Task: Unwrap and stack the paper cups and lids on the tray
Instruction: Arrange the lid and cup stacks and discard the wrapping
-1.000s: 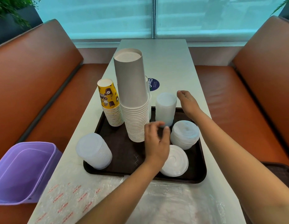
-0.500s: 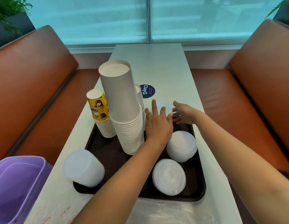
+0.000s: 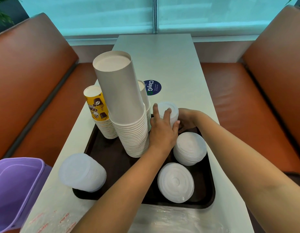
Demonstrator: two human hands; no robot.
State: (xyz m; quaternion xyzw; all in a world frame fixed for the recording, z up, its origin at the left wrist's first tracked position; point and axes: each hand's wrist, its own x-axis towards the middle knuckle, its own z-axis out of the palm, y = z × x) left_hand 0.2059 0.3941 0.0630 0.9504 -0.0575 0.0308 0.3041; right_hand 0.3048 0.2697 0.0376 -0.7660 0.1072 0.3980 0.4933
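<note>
A dark tray (image 3: pixel 112 157) lies on the white table. On it stand a tall stack of white paper cups (image 3: pixel 125 106), a shorter stack topped by a yellow printed cup (image 3: pixel 98 111), and a third white cup stack (image 3: pixel 143 93) mostly hidden behind the tall one. At the tray's far edge a small stack of white lids (image 3: pixel 167 108) stands between both hands. My left hand (image 3: pixel 162 132) cups its near side and my right hand (image 3: pixel 187 120) grips its right side. Two more white lid stacks (image 3: pixel 189 148) (image 3: pixel 176 182) lie on the tray's right half. A translucent lid stack (image 3: pixel 82 172) overhangs the front left corner.
A purple bin (image 3: pixel 16 187) stands at the lower left beside the table. Crumpled clear plastic wrap (image 3: pixel 162 219) covers the table's near end. A blue round sticker (image 3: pixel 152 87) sits beyond the tray. Orange benches (image 3: pixel 36 81) flank the table on both sides.
My left hand has moved forward from the tray's middle to the far lid stack. My right hand has closed in on the same stack, and both now hold it.
</note>
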